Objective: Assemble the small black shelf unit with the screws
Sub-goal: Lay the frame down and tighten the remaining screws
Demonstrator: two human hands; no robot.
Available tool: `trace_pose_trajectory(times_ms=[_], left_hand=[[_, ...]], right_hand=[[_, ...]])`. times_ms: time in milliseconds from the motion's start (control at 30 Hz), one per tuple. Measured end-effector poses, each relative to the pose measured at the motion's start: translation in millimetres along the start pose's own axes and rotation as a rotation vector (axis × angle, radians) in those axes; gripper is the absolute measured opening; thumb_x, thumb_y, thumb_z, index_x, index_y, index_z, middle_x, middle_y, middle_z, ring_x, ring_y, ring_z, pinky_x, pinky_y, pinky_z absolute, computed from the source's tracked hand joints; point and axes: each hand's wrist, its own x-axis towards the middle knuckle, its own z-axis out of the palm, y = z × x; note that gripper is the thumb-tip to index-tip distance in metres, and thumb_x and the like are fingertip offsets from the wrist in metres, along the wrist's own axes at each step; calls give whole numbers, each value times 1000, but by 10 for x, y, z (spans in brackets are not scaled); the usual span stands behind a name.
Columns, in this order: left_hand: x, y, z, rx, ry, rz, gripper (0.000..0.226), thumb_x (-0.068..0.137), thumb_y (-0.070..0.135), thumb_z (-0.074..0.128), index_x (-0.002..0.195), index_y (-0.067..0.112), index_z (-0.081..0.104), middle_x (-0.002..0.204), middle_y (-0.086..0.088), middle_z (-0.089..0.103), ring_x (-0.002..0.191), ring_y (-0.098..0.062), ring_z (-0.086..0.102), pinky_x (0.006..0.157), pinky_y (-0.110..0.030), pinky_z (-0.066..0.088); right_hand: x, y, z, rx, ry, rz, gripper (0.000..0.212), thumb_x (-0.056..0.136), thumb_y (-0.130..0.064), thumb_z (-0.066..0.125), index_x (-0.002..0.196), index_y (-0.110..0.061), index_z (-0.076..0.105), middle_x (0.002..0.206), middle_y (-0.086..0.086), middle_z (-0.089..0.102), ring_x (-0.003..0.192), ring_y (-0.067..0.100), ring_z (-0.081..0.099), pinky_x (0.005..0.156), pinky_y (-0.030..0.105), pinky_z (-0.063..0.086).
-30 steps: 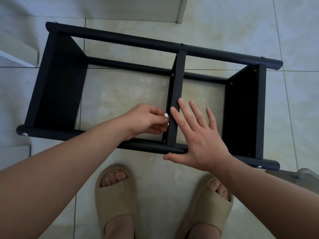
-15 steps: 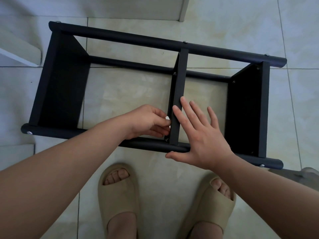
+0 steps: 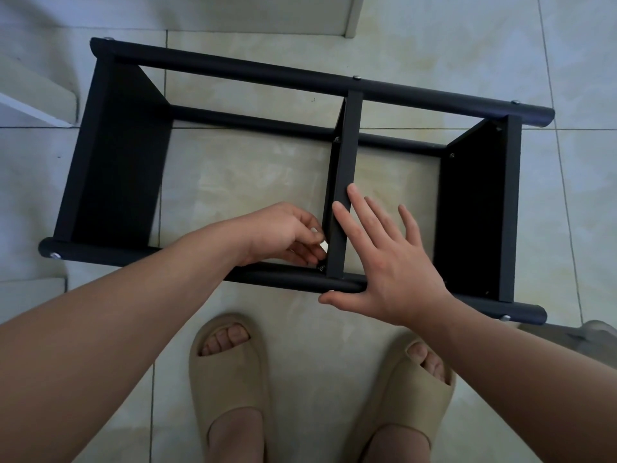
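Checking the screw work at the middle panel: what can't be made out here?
Head view only.
- Pale thing in the grip of the left hand: fingers cover most; tool or screw, unclear.
- Screw beside the middle panel: too small, shadowed.
- Grey object, right edge: cut off by the frame.

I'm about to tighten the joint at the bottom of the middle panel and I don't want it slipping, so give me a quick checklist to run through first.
1. Is the middle panel steadied: ok. The right hand lies open, fingers on its edge, thumb at the near pole.
2. Is a fastener or tool in hand: ok. The left hand pinches a small pale piece beside the panel; which of the two it is, cannot tell.
3. Is the corner screw at the panel's near end seated: cannot tell, partly hidden.
4. Is the top screw in the far pole in place: ok, its head shows.
5. Are the sandals apart from the near pole: ok.
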Motion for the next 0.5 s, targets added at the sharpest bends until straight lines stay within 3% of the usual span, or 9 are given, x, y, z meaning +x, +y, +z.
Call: trace_pose_trajectory(times_ms=[500], left_hand=[[-87,-54,-73,170,-32,35,19,100,1,53,86,8,65,80,-5,74,75,-16,69,83,-31,55]], right_hand=[[0,3,13,13,15,-9,116,76,-92,41,163,-24,7,171,0,-7,155,28,18,122,62,13]])
